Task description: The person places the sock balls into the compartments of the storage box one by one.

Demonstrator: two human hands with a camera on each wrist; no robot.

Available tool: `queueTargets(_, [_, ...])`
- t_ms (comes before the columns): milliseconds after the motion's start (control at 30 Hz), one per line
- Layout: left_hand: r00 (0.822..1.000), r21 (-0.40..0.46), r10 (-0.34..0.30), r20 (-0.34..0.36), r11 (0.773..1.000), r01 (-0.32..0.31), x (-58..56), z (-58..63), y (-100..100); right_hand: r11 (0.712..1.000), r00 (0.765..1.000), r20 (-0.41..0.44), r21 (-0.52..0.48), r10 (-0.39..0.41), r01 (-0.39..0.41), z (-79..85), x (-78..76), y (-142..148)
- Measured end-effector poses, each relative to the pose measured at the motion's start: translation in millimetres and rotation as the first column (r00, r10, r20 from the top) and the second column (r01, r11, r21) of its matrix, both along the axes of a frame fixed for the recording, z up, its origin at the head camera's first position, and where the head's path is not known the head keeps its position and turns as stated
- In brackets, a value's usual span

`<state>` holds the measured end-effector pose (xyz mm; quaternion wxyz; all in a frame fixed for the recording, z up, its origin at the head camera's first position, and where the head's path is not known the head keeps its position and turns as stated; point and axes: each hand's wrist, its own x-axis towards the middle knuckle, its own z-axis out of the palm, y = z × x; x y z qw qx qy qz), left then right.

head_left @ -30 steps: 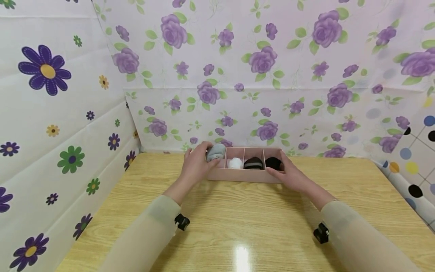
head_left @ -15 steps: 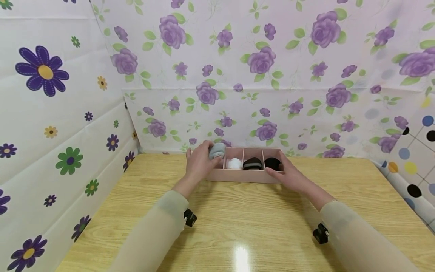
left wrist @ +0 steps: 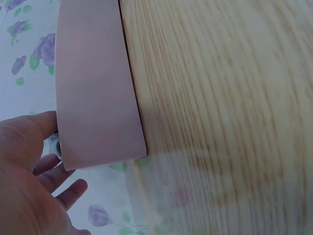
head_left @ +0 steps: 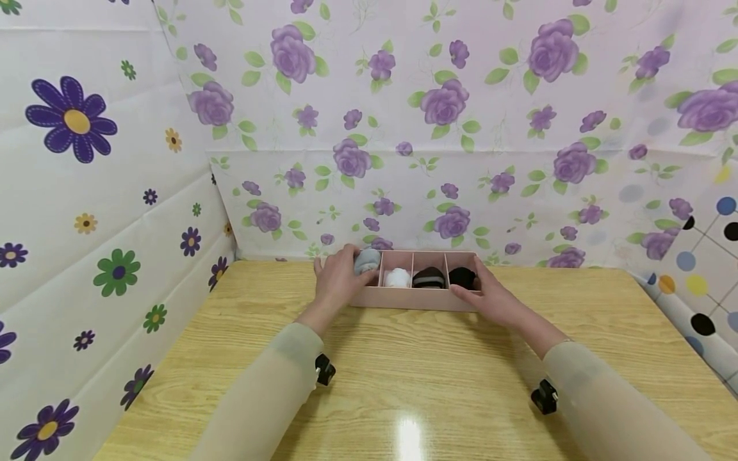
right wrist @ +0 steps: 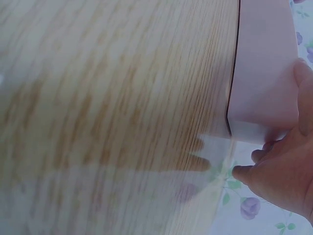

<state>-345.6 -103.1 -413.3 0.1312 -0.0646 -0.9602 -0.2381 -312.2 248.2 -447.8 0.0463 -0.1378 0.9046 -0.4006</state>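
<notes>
A pink four-section storage box [head_left: 415,298] stands at the back of the table. In its leftmost section sits a light blue-grey rolled sock [head_left: 366,261], which my left hand [head_left: 339,276] holds between thumb and fingers. In the left wrist view, that thumb reaches over the box's rim and the other fingers lie by its end wall. My right hand [head_left: 494,296] grips the opposite end of the box, thumb over the front rim. A white bundle [head_left: 398,278], a dark brown striped one [head_left: 429,278] and a black one [head_left: 463,277] fill the other sections.
The wooden table [head_left: 369,371] spreads out in front of the box. Behind it hangs a purple-flowered cloth [head_left: 398,128], close to the box's back. A daisy-patterned cloth [head_left: 115,211] lines the left side.
My left hand has moved slightly right and lowered the blue-grey sock deeper into the leftmost section. The right hand keeps its place on the box.
</notes>
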Motion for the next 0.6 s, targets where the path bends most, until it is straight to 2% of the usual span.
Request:
queueTargets(233, [0.999,0.008,-0.026,0.022,1.0,0.025,1.3,-3.3,-1.8,1.0,1.0,0.004,-0.001,-0.002,0.002,-0.5,0.9,-0.6])
queueTargets(600, [0.997,0.046,-0.082,0.007,0.996,0.081,6.4,-2.5,-8.2,1.0,1.0,-0.013,0.011,0.001,-0.001,3.0,2.5,0.6])
